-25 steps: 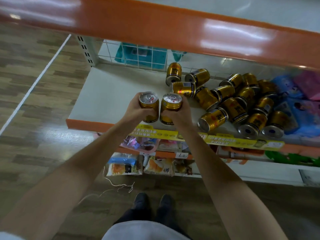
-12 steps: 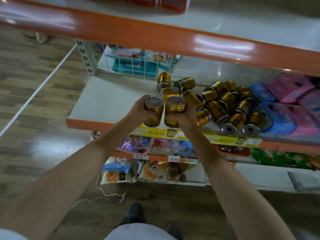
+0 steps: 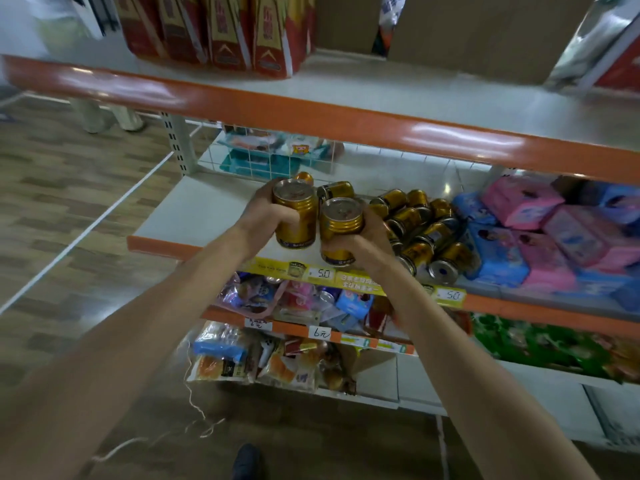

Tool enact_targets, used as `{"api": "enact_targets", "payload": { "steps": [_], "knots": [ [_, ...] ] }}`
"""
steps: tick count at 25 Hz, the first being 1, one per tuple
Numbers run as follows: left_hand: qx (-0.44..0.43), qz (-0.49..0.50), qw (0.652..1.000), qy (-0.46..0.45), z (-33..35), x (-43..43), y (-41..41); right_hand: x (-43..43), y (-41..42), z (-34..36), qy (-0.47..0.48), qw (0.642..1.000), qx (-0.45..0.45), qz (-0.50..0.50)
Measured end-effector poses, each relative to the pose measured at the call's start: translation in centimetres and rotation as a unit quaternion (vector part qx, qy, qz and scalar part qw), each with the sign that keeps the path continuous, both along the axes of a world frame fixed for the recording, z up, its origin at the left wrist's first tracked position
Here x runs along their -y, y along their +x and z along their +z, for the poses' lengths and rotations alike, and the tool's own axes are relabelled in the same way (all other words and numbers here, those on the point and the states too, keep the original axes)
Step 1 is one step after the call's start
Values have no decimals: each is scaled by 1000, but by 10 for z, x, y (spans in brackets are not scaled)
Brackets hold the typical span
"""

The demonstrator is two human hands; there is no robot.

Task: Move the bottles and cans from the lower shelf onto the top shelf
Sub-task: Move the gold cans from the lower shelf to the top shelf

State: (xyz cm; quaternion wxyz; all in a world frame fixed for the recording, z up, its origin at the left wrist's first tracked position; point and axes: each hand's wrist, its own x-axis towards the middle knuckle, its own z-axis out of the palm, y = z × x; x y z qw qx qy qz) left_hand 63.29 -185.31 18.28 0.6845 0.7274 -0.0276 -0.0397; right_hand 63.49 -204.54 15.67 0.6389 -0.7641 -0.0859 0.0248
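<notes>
Two cans (image 3: 297,207), partly hidden by hands (image 3: 264,214).

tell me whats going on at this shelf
A person stands at a store shelf with a gold can in each hand. The left hand grips the left can and the right hand grips the right can. Both cans are upright and lifted above the front of the lower shelf, not yet on the top shelf. A pile of gold cans lies on its side on the lower shelf, waiting to be moved.
</notes>
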Motion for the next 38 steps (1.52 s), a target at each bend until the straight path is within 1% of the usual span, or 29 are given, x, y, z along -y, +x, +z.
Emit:
{"api": "enact_targets", "payload": {
  "steps": [3, 9, 12, 15, 17, 21, 27, 32, 38],
  "knots": [
    [23, -37, 999, 14, 38, 12, -7, 19, -6, 35, -17, 999, 20, 39],
    [73, -60, 996, -5, 97, 22, -3, 34, -5, 98, 17, 995, 71, 71],
    [73, -85, 994, -20, 128, 27, 8, 36, -1, 127, 41, 994, 80, 60],
    [34, -93, 995, -13, 150, 32, 18, 37, 6, 151, 67, 993, 78, 55],
    [26, -107, 994, -7, 162, 31, 25, 37, 10, 164, 70, 993, 81, 52],
    [66, -129, 989, -14, 187, 26, 42, 34, 20, 185, 74, 993, 90, 33],
    [79, -122, 989, -23, 211, 26, 78, 28, 36, 212, 89, 990, 108, -28],
    [73, -126, 989, -17, 218, 32, 103, 31, 50, 221, 58, 991, 103, -58],
    [65, -84, 994, -3, 222, 57, 137, 49, 104, 224, 68, 990, 93, -86]
  ]
}}
